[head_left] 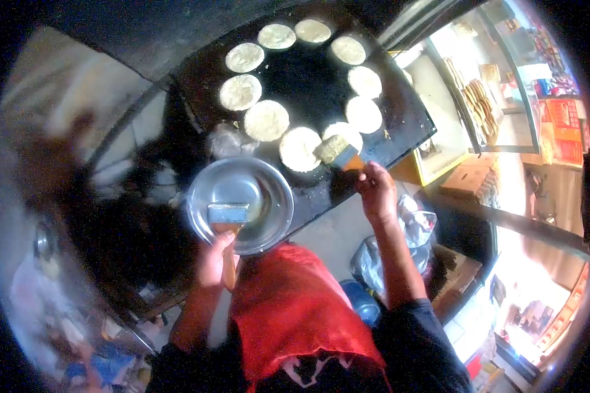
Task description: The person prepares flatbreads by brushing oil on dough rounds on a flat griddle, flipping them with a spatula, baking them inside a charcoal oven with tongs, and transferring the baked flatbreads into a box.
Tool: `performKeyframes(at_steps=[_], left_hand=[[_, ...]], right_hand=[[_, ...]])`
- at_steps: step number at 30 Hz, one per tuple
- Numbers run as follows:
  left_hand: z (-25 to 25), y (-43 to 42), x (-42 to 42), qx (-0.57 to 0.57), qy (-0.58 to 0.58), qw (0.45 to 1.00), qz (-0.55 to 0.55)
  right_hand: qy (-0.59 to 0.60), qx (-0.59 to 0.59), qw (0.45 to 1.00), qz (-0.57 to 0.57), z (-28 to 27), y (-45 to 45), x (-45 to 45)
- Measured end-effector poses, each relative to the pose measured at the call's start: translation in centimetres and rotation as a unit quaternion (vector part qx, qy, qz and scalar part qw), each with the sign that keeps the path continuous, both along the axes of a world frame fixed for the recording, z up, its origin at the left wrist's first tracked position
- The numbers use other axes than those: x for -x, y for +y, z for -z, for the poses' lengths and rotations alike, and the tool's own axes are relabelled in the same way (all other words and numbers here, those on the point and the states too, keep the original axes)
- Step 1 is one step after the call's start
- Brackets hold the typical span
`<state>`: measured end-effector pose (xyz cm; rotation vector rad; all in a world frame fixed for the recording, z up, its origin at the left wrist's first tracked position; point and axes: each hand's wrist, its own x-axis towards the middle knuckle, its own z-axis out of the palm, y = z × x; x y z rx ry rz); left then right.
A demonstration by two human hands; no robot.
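My left hand (217, 261) is closed at the near edge of a shiny metal bowl (275, 219), its thumb over the wooden handle of a flat brush (228, 213). That brush's head lies inside the bowl. The fingers beneath the rim are hidden. My right hand (377, 190) grips a second flat brush (341, 155) by its handle. Its pale bristles are over the near edge of a flatbread (345, 135), touching or just above it. Another flatbread (300, 149) lies to its left. Several pale rounds form a ring on the dark griddle (301, 78).
A crumpled clear plastic bag (226, 141) sits behind the bowl. Right of the griddle stands a glass-sided display case (475, 98) with stacked breads. Plastic bags (373, 259) and a blue container (362, 302) are low beside the red apron (301, 314).
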<state>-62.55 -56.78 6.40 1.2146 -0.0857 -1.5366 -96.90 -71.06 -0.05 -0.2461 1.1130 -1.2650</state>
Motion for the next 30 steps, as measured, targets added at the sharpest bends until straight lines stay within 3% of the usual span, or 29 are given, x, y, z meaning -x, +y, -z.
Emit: performKeyframes(at_steps=[2, 3, 5, 7, 9, 11, 12, 14, 16, 17, 18, 20, 21, 22, 23, 24, 26, 27, 28, 29, 30], left_hand=[[0.4, 2.6, 0.1, -0.032, -0.01, 0.999, 0.021], [0.2, 4.0, 0.1, -0.063, 0.0, 0.998, 0.026], [-0.1, 7.1, -0.1, -0.103, 0.037, 0.993, 0.044], [0.5, 10.8, 0.0, -0.093, 0.057, 0.993, 0.044], [1.0, 14.3, 0.8, -0.035, -0.007, 0.999, 0.016], [1.7, 17.7, 1.4, -0.008, -0.037, 0.999, -0.011], [2.2, 19.4, 1.7, -0.008, -0.035, 0.999, -0.023], [2.1, 22.3, 2.5, 0.031, 0.02, 0.997, -0.073], [1.0, 24.1, 3.1, 0.069, 0.081, 0.989, -0.103], [0.9, 25.1, 2.8, 0.09, 0.111, 0.984, -0.105], [1.2, 26.4, 2.6, 0.084, 0.136, 0.983, -0.091], [3.6, 28.5, 1.4, 0.072, 0.212, 0.969, -0.103], [2.3, 29.8, 1.1, 0.116, 0.15, 0.978, -0.087], [1.0, 31.1, 0.6, 0.158, 0.086, 0.981, -0.078], [1.3, 32.0, -0.1, 0.12, 0.099, 0.982, -0.108], [1.5, 33.1, -0.8, 0.083, 0.114, 0.981, -0.132], [1.6, 34.6, -2.4, 0.01, 0.147, 0.974, -0.174], [-0.1, 34.8, -3.3, 0.055, 0.137, 0.969, -0.198], [-1.8, 34.9, -4.1, 0.1, 0.128, 0.961, -0.222], [2.1, 36.4, -6.7, 0.054, 0.159, 0.953, -0.253], [1.8, 38.0, -8.6, 0.16, -0.059, 0.957, -0.235]], right_hand=[[0.031, 0.053, 0.998, 0.008, 0.3, -1.1, 1.1], [-0.063, 0.009, 0.995, 0.082, -2.2, -1.9, 0.0], [-0.081, 0.107, 0.99, 0.046, -0.9, -3.7, 1.3], [-0.024, 0.016, 0.994, 0.106, 2.4, -6.1, 2.9], [-0.006, 0.024, 0.993, 0.117, -1.8, -4.7, 0.3], [-0.053, 0.154, 0.987, -0.006, -3.6, -1.3, -1.8], [-0.087, 0.111, 0.99, -0.003, -6.0, 1.5, -3.9], [-0.069, 0.125, 0.985, -0.101, -10.7, 8.2, -8.0], [0.011, 0.178, 0.959, -0.22, -10.9, 14.1, -10.6], [-0.012, 0.187, 0.946, -0.264, -11.8, 17.4, -12.4], [0.062, 0.199, 0.93, -0.303, -12.3, 20.4, -13.6], [0.207, 0.341, 0.841, -0.367, -12.2, 24.9, -16.5], [0.322, 0.416, 0.739, -0.421, -11.5, 26.5, -16.9], [0.377, 0.535, 0.603, -0.456, -11.6, 27.3, -17.6], [0.422, 0.637, 0.45, -0.463, -11.9, 27.6, -18.4], [0.411, 0.645, 0.445, -0.466, -13.2, 28.9, -19.2], [0.405, 0.683, 0.378, -0.476, -16.5, 31.3, -20.6], [0.399, 0.689, 0.375, -0.474, -16.3, 31.9, -21.0], [0.4, 0.651, 0.404, -0.502, -15.8, 32.6, -21.0], [0.4, 0.61, 0.433, -0.53, -15.1, 33.4, -21.2], [0.44, 0.569, 0.449, -0.531, -14.1, 34.7, -22.1]])
